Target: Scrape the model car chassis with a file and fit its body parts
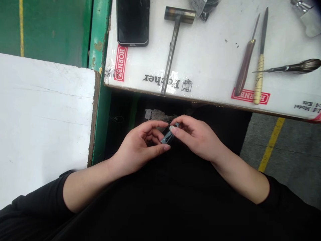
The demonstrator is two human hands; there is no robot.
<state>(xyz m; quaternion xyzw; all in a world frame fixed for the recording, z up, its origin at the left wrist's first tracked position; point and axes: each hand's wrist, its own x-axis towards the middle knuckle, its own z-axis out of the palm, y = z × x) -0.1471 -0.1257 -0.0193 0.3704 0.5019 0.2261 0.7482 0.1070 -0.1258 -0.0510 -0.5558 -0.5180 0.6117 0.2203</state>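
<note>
My left fingers (pixel 165 135) pinch a small, glossy blue-grey part (pixel 166 137), narrow and ridged; my right fingers (pixel 173 126) grip its far end. Beyond the fingers, on the glossy white surface (pixel 205 67): T-shaped metal hammer (pixel 173 43).

The hammer (pixel 172 53) looks metallic and glossy; the dark-handled tool's grip (pixel 243 72) resembles smooth, reddish-brown wood.

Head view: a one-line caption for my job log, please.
Both hands hold a small grey-blue piece below the white work surface.
</note>
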